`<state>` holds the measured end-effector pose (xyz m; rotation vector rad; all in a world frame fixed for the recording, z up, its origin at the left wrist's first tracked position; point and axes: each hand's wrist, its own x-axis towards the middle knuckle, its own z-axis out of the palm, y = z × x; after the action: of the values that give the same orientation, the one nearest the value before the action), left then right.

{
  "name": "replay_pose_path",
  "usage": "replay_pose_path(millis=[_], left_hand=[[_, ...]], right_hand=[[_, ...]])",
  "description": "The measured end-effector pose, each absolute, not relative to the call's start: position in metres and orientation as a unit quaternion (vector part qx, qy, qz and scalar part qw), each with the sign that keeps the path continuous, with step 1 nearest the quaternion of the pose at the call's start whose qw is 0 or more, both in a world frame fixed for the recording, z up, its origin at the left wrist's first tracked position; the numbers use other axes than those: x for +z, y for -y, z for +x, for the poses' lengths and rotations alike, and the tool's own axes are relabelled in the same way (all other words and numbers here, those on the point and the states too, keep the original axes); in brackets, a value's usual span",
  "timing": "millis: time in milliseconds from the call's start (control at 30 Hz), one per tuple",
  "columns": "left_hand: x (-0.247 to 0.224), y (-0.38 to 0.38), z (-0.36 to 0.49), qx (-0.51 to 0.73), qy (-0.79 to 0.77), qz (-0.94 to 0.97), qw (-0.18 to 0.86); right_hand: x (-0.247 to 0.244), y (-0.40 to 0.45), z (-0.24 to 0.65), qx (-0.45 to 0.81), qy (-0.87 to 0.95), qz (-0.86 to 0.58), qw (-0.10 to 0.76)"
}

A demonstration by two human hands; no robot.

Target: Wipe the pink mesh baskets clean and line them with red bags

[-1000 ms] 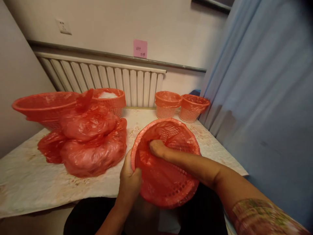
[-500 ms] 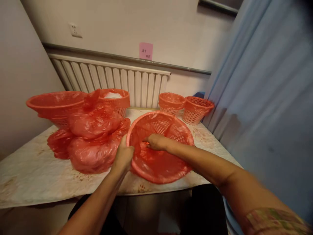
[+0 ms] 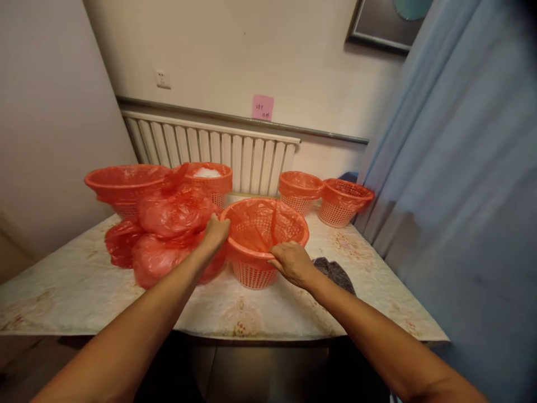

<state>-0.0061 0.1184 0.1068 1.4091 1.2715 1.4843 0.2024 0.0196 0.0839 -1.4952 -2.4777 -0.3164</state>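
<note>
A red mesh basket [image 3: 254, 274] lined with a thin red plastic bag [image 3: 251, 221] stands upright near the middle of the table. My left hand [image 3: 217, 228] is closed on its left rim. At the front right of the same rim, my right hand [image 3: 290, 260] grips the edge, fingers over the lined lip. Several full red plastic bags [image 3: 174, 215] are piled just left of the basket, partly behind my left forearm. Beside my right wrist lies a dark grey cloth-like item [image 3: 335, 272], partly hidden by the forearm.
Two smaller lined baskets [image 3: 300, 187] [image 3: 342, 204] stand at the back right, near a blue curtain [image 3: 453, 196]. A wide lined basket [image 3: 126, 184] and one with white contents [image 3: 207, 173] are at the back left. A radiator [image 3: 210, 145] is behind the patterned tablecloth [image 3: 210, 313].
My right hand has come out of the basket and taken its front right rim. The basket, tilted toward me before, now stands upright. The grey item has come into view.
</note>
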Motion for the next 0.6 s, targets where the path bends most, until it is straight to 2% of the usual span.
replay_pose_path(millis=[67, 133, 200, 333, 467, 600], left_hand=[[0.110, -0.098, -0.004, 0.574, -0.501, 0.590, 0.268], [0.108, -0.073, -0.001, 0.478, -0.458, 0.746, 0.068], [0.102, -0.051, 0.004, 0.380, -0.361, 0.851, -0.020], [0.081, -0.035, 0.014, 0.251, -0.305, 0.917, -0.054], [0.066, -0.043, 0.021, 0.243, -0.326, 0.910, -0.088], [0.065, -0.055, 0.009, 0.243, -0.310, 0.916, -0.079]], right_hand=[[0.080, -0.026, 0.200, -0.135, 0.837, -0.520, 0.102], [0.077, -0.029, 0.198, -0.154, 0.834, -0.518, 0.110], [0.074, -0.029, 0.197, -0.165, 0.833, -0.513, 0.123], [0.071, -0.025, 0.195, -0.163, 0.833, -0.510, 0.137], [0.072, -0.022, 0.201, -0.164, 0.845, -0.488, 0.145], [0.076, -0.026, 0.233, -0.170, 0.865, -0.452, 0.135]])
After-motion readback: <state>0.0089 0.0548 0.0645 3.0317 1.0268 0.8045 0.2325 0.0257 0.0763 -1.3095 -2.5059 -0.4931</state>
